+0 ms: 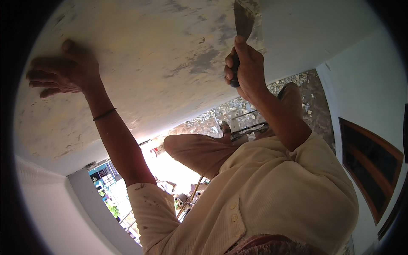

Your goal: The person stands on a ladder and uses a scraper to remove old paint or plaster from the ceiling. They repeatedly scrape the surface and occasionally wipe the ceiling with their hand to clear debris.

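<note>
My right hand [247, 67] grips the dark handle of a putty knife [244, 22] at the upper middle right. The thumb lies along the handle's top, and the blade reaches the scraped edge of the paint near the picture's top. My left hand [63, 70] is spread against the wall [149, 63] at the upper left, fingers apart, holding nothing. A thin dark band circles that wrist. The wall surface is patchy, with yellowish, grey and dark scraped areas; smoother pale paint lies right of the blade.
Paint flakes [210, 118] litter the floor far below. Dark rails [248, 129] show by my feet. A white bucket [156, 151] stands in bright light below. A wood-framed window [371, 165] is in the wall at right. Poles and a grey cylindrical object lie lower down.
</note>
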`<state>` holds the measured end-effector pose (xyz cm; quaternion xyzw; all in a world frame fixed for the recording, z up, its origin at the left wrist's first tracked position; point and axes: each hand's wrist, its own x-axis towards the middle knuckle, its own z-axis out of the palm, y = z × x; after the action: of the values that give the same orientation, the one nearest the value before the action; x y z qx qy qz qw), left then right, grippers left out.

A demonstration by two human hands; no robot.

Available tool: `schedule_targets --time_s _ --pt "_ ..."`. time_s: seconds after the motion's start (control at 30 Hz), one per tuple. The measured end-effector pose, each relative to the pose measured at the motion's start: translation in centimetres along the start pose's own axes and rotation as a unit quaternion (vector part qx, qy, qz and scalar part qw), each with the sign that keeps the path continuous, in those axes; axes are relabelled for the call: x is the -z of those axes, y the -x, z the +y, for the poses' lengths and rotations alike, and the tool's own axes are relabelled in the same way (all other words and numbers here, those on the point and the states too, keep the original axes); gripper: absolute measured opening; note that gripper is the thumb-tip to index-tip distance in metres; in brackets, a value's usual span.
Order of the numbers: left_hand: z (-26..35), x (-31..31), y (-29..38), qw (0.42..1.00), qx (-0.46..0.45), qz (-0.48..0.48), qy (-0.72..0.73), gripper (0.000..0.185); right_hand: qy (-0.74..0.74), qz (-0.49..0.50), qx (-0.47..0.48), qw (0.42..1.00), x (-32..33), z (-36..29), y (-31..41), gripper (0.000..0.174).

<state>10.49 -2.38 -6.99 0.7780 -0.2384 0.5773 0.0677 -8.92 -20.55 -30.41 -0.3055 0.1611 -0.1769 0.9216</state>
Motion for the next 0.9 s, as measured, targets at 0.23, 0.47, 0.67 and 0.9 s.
schedule_targets --time_s 0.23,0.47,0.67,0.9 --pt "-0.5 -0.1 0.0 1.0 -0.004 0.01 -0.002 0.116 -0.04 -0.024 0.042 0.998 -1.6 -0.9 -1.4 0.044" --pt "-0.6 -0.1 0.1 1.0 -0.014 0.011 0.006 0.116 -0.036 0.006 0.036 0.999 -2.4 -2.0 -1.1 0.044" --pt "-0.7 -0.1 0.2 1.0 -0.011 0.002 0.011 0.115 -0.038 0.0 0.024 0.999 -3.0 -2.7 -0.7 0.044" --pt "-0.8 -0.1 0.8 1.0 -0.013 -0.003 0.009 0.114 -0.012 -0.045 -0.012 0.999 -3.7 -1.0 0.5 0.043"
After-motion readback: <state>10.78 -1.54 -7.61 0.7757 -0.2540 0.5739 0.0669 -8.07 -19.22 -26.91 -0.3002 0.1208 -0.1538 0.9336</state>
